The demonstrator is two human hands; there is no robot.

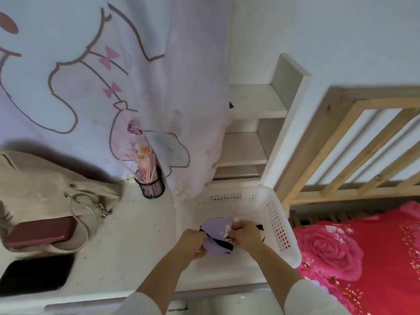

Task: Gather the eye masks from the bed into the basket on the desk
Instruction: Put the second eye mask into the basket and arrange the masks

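Note:
A white perforated basket point(278, 223) stands on the pale desk point(136, 235), against the bed's edge. Over its inside, both my hands hold a lilac eye mask point(214, 227) with a black strap and a small cartoon figure. My left hand point(193, 243) grips the mask's left end. My right hand point(246, 234) pinches its right end. The bed point(363, 258), with a red and pink rose-print cover, lies to the right; no other mask shows on it.
A beige handbag point(45, 192) lies at the desk's left, with a dark red case point(38, 233) and a black phone point(34, 273) before it. A mesh pen cup point(151, 184) stands by the cartoon curtain point(113, 76). White shelves point(256, 123) and a wooden bed rail point(354, 142) rise behind.

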